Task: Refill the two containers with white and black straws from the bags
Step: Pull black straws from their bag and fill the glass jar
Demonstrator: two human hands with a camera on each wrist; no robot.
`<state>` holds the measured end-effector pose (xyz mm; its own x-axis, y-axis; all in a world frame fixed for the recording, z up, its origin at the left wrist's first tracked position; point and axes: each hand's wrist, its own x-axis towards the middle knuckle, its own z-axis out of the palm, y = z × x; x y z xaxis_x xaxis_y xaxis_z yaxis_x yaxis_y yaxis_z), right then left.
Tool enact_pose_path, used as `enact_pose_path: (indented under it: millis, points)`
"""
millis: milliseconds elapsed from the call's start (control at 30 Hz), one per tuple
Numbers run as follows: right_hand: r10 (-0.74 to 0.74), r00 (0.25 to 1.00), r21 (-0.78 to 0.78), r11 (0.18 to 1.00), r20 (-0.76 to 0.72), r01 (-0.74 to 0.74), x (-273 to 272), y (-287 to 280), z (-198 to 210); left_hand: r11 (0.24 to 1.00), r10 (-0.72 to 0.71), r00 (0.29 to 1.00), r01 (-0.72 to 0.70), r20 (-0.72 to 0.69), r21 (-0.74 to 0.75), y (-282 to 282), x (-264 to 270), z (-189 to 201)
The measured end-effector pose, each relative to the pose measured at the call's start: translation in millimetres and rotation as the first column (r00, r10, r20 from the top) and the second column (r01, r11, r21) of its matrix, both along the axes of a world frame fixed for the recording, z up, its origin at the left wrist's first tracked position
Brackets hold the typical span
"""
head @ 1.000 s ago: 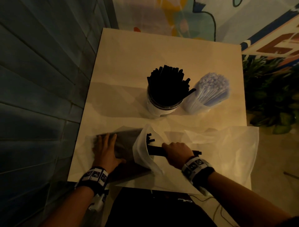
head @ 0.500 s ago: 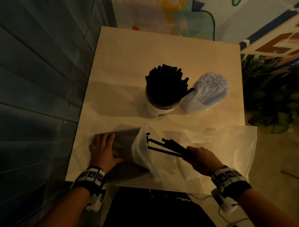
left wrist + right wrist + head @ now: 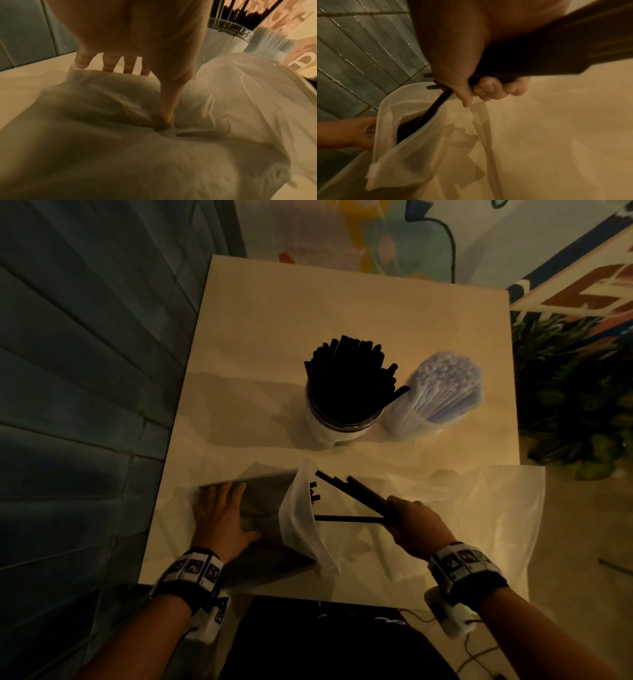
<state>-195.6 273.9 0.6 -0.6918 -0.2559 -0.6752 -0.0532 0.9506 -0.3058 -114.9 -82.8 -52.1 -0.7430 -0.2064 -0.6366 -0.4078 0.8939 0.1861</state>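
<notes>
While both round straw containers already looked full, the right hand (image 3: 412, 523) gripped a bundle of black plastic straws (image 3: 356, 494) drawn from the translucent plastic bag (image 3: 298, 508). The left hand (image 3: 222, 515) lay spread flat on that bag, so this bundle, I judged, remained to be placed.

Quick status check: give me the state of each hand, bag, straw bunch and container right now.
left hand: flat, pressing the black-straw bag
right hand: gripping a bunch of black straws
black-straw bag: lying on table, mouth open
bunch of black straws: mostly out of the bag, fanned
empty bag: flat on table
black-straw container: upright, packed
white-straw container: upright, packed
</notes>
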Motion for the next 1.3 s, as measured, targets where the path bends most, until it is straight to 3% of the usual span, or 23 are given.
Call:
enact_pose_path:
  millis: [67,133,200,267,367,467,633,767,800,900,967,1067,1133,1300]
  points:
    - [-0.024,0.999,0.043,0.999,-0.026,0.025,-3.6,7.3,3.6,0.999,0.012,1.0,-0.011,-0.028,0.032,1.0,-0.9,6.6]
    - [-0.028,0.997,0.063,0.997,-0.074,0.032,-5.9,17.6,9.4,0.983,0.104,0.984,-0.079,-0.144,0.168,4.9,-5.3,19.8]
    - [-0.012,0.994,0.035,0.999,-0.112,0.016,-7.3,23.5,18.9,0.921,0.23,0.913,-0.092,-0.338,0.378,10.9,-12.4,37.9]
    - [0.037,0.992,-0.028,0.999,-0.118,-0.041,-8.3,20.4,31.4,0.829,0.351,0.833,-0.064,-0.427,0.556,20.3,-22.8,61.8]
    - [0.136,0.983,-0.173,0.972,-0.124,-0.156,-8.2,-2.6,49.9,0.585,0.549,0.788,-0.124,-0.279,0.802,37.8,-40.8,101.0]
    - [0.183,0.957,-0.317,0.915,-0.226,-0.25,-6.4,-37.7,67.1,0.461,0.562,0.789,-0.053,-0.246,0.886,60.9,-55.5,132.7]
    - [0.144,0.932,-0.455,0.841,-0.332,-0.293,-7.9,-95.3,81.7,0.391,0.543,0.809,-0.006,-0.226,0.92,93.4,-61.7,150.5]
    - [-0.043,0.949,-0.598,0.785,-0.312,-0.161,-16.6,-105.0,88.4,0.227,0.658,0.751,-0.123,-0.059,0.966,71.8,-59.8,135.4]
    - [-0.144,0.947,-0.685,0.722,-0.287,-0.097,-17.9,-107.0,93.7,0.186,0.679,0.734,-0.194,0.016,0.963,66.4,-60.5,131.1]
    - [-0.374,0.91,-0.919,0.393,-0.18,-0.02,-16.7,-119.9,116.5,0.149,0.664,0.713,-0.422,0.226,0.894,68.8,-61.8,125.7]
    - [-0.383,0.914,-0.957,0.291,-0.137,-0.021,-12.0,-131.4,128.1,0.062,0.6,0.709,-0.505,0.372,0.861,76.7,-56.3,128.0]
    - [-0.382,0.921,-0.973,0.172,0.075,0.151,-6.9,-140.9,129.6,-0.105,0.514,0.694,-0.533,0.505,0.839,91.2,-42.5,125.8]
    - [-0.377,0.913,-0.964,0.143,0.159,0.226,-5.8,-140.3,123.5,-0.21,0.447,0.682,-0.549,0.579,0.809,95.7,-38.3,127.2]
    - [-0.363,0.92,-0.969,0.129,0.15,0.209,-15.9,-130.7,119.7,-0.211,0.509,0.582,-0.63,0.634,0.747,100.3,-56.2,116.7]
